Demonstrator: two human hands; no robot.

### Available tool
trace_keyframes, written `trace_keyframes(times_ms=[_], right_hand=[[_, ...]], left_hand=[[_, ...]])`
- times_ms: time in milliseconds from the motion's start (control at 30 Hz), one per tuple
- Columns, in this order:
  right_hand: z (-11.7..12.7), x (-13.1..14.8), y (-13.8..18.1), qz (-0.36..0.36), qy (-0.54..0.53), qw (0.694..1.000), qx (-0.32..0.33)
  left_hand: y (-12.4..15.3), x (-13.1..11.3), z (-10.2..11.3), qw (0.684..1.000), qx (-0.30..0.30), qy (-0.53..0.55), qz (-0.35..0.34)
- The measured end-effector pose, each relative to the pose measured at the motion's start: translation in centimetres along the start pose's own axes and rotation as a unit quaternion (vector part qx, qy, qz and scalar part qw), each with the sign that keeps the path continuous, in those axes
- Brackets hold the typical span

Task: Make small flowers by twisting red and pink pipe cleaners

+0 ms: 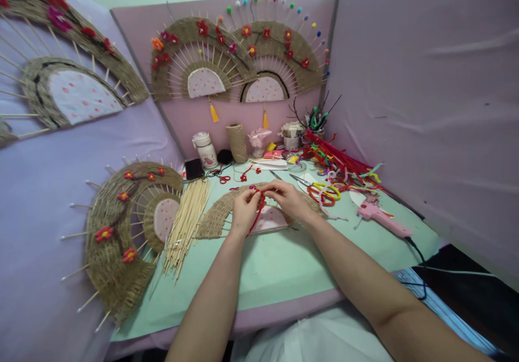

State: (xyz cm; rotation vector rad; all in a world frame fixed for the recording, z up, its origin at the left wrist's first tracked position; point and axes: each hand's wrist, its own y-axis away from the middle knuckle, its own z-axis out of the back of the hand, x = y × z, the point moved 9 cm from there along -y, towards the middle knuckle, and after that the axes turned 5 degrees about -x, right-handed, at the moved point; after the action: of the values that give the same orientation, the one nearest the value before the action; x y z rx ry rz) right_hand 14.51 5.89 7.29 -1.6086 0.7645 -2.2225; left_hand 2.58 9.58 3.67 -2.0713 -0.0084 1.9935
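Observation:
A red pipe cleaner is pinched between the fingertips of both my hands, with one end hanging down. My left hand is closed on it from the left. From the right, my right hand grips its upper part with thumb and forefinger. Just beneath lies a half-round twine-woven fan with a spotted pale centre, partly hidden by my hands. Small red pipe-cleaner pieces rest on the table behind.
Thin wooden sticks lie left of the fan. Scissors with yellow handles and a pink glue gun are on the right. Behind stand a white bottle, a twine spool and a pipe-cleaner heap. A finished fan leans left.

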Motion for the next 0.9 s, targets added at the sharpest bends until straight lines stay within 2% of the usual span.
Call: trace_keyframes(times_ms=[200,300,400,567,900], right_hand=[[-0.6,1.6,0.4,0.104,0.071,0.991,0.037],[-0.8,1.6,0.5,0.138,0.105,0.984,0.041],[-0.9,1.6,0.6,0.154,0.140,0.977,0.040],[-1.1,1.7,0.6,0.143,0.179,0.972,0.046],[-0.8,0.9,0.5,0.058,0.156,0.985,0.047]], left_hand=[[0.2,0.3,-0.2,0.999,0.008,0.018,0.040],[0.3,0.3,-0.3,0.999,0.012,-0.028,0.029],[0.4,-0.3,-0.3,0.995,0.012,-0.096,-0.009],[0.7,-1.8,-0.3,0.984,0.009,-0.163,-0.070],[0.3,-1.2,0.0,0.979,-0.004,-0.191,-0.068]])
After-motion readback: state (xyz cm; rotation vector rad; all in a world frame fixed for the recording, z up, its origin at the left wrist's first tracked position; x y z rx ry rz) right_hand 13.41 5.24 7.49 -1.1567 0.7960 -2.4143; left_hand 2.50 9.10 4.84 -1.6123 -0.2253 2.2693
